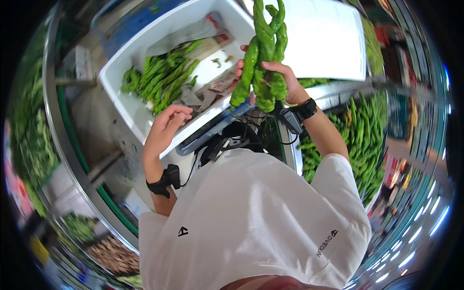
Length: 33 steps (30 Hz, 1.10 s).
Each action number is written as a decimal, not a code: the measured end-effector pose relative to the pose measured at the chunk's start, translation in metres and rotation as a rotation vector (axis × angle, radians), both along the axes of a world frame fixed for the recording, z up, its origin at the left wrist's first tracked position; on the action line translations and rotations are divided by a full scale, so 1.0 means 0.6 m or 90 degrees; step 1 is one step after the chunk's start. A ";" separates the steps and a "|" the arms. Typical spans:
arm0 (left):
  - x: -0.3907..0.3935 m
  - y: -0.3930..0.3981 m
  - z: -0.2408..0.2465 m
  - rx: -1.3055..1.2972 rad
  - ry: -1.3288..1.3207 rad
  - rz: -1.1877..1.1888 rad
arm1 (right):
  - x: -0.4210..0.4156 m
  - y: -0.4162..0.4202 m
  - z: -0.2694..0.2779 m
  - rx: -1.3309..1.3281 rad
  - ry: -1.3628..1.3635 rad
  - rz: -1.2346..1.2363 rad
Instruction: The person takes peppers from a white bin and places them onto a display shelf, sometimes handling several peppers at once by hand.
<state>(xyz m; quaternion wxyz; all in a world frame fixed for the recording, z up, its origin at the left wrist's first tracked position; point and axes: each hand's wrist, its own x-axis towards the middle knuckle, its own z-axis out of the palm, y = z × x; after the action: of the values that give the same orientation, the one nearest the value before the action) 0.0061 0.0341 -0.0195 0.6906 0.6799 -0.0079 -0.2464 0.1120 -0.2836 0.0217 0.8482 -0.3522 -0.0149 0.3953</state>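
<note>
My right hand (286,78) grips a bunch of long, wrinkled green peppers (266,54) above the right side of a white foam box (123,43). My left hand (166,127) is bent over the box's near wall, its fingers curled and apart from the peppers; nothing shows in it. Inside the box lies a heap of thinner green peppers (163,76), beside crumpled newspaper (217,87) and a few small scraps. Each wrist wears a black strapped device.
A white foam lid or panel (326,40) lies at the upper right. More green peppers (359,145) are heaped on the right. A metal-edged counter (69,152) curves along the left, with leafy greens (40,145) beyond it. Black cables (250,123) hang near my waist.
</note>
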 end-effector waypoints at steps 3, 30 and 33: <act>0.016 -0.032 0.008 0.094 0.018 -0.011 | -0.072 -0.067 0.001 0.000 -0.016 -0.113; -0.136 -0.687 0.104 0.149 -0.335 -0.531 | -0.749 -0.552 -0.027 0.097 0.051 -0.989; -0.123 -0.659 0.084 0.150 -0.274 -0.489 | -0.835 -0.584 -0.076 -0.133 0.166 -1.060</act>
<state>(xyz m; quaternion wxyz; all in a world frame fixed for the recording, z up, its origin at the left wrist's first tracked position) -0.0677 -0.3614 0.0310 0.4498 0.7372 -0.3747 -0.3373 -0.3892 -0.6340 -0.0236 0.8207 -0.2762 0.3835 -0.3210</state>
